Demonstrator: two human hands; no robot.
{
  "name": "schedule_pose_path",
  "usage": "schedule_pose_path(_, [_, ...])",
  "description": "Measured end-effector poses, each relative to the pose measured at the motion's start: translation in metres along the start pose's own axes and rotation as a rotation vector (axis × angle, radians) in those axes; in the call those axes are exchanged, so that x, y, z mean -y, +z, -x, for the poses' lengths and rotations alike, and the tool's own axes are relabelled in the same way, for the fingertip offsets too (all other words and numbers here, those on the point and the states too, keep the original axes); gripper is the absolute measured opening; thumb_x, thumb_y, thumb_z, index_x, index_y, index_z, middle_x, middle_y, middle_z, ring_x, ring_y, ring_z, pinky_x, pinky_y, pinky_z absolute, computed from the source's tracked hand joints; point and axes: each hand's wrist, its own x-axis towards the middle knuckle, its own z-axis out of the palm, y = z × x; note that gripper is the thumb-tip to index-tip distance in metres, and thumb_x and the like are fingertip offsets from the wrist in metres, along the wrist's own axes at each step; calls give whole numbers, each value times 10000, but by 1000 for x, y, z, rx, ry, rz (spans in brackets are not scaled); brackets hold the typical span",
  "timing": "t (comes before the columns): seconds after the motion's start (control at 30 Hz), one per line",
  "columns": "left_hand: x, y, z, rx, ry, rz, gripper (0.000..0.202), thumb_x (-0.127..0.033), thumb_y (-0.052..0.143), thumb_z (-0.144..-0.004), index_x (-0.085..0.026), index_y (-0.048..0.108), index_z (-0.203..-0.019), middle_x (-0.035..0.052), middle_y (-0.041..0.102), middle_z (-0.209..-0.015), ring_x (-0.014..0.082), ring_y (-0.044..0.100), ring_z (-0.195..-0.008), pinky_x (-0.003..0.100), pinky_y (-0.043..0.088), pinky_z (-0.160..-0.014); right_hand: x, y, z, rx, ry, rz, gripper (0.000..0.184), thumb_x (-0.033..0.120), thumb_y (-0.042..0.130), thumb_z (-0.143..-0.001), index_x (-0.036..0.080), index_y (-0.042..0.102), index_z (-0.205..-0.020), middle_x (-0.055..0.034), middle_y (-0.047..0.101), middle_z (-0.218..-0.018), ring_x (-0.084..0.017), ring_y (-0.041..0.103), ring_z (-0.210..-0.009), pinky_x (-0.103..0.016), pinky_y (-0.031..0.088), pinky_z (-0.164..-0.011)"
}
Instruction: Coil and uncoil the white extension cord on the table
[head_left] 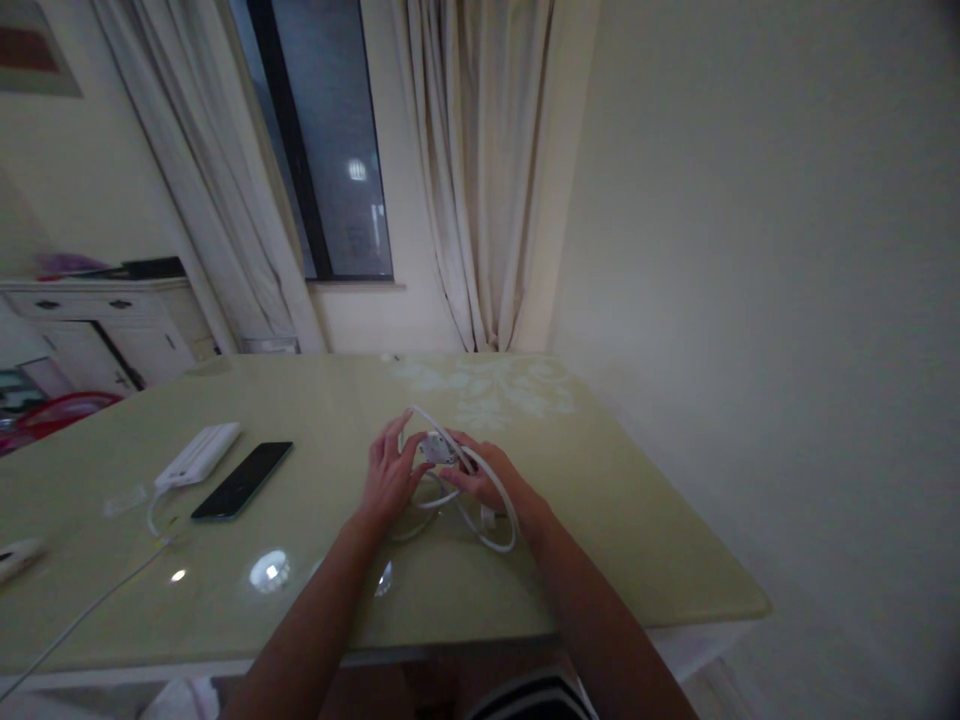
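Both my hands meet over the middle of the glossy green table [600, 500]. My left hand [388, 470] and my right hand [489, 478] pinch a small white charger plug [436, 447] between their fingertips. Its white cable [491, 500] loops up over my right hand and curls down onto the tabletop beneath both hands. Both hands have their fingers closed on the plug.
A black phone [241, 479] lies face up to the left, beside a white power bank [197, 455] with a thin cable [97, 600] running toward the near left edge. A white cabinet [105, 330] stands at far left. Curtains and a window lie behind; a bare wall is right.
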Motion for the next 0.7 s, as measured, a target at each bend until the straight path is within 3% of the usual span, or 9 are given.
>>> schedule_pose_path(0.1, [-3,-2,0,20,30,-10,340,-331,717,-878,-219,678,-1197,180,402,-1612,390,312,-1514,547,302,-1183,9,2,1,6,-28,176,578,450,706,-897,365,575,-1453,5,748,-878,-173,629,-698,-260,464,-720])
schedule_pose_path(0.17, [-5,-4,-1,25,33,-21,331,-338,717,-876,-219,665,-1180,177,415,-1609,396,289,-1526,561,262,-1191,12,5,1,6,-39,241,574,451,693,-906,377,568,-1461,1,762,-882,-185,646,-707,-271,467,-740])
schedule_pose_path(0.3, [-6,-8,-4,-83,3,-11,328,-330,722,-859,-223,623,-1153,180,564,-1477,363,437,-1445,520,271,-1162,9,14,0,-73,-16,231,703,441,683,-905,310,449,-1556,-4,752,-836,-190,639,-692,-276,466,-720])
schedule_pose_path(0.37, [-5,-8,-5,-179,-11,10,312,-319,719,-855,-214,589,-1119,186,631,-1380,336,533,-1359,495,300,-1129,5,19,-1,-126,26,232,723,440,692,-892,251,456,-1549,-19,747,-817,-190,631,-678,-272,459,-691])
schedule_pose_path(0.47, [-2,-8,-4,-258,-45,39,253,-317,712,-852,-216,546,-1015,180,678,-1286,308,614,-1237,477,311,-1099,1,23,-2,-131,57,294,443,414,673,-900,238,681,-1306,-53,759,-843,-194,646,-701,-270,453,-688])
schedule_pose_path(0.53, [1,-7,-3,-262,-97,55,250,-340,717,-843,-222,540,-972,162,703,-1219,304,633,-1174,472,311,-1083,0,24,-2,-127,63,330,333,387,684,-882,250,734,-1182,-64,766,-868,-207,665,-737,-273,453,-693])
schedule_pose_path(0.6, [3,-7,-1,-255,-149,71,264,-374,726,-830,-222,573,-982,133,729,-1105,306,645,-1095,465,318,-1061,1,24,-1,-131,63,330,464,368,731,-836,271,680,-1287,-53,768,-885,-216,673,-750,-274,456,-693])
schedule_pose_path(0.7, [2,-8,-1,-182,-154,112,323,-382,715,-842,-218,657,-1114,99,744,-961,299,645,-986,444,331,-1023,2,24,0,-117,15,269,754,347,757,-811,302,477,-1511,-14,763,-890,-202,671,-740,-267,466,-705])
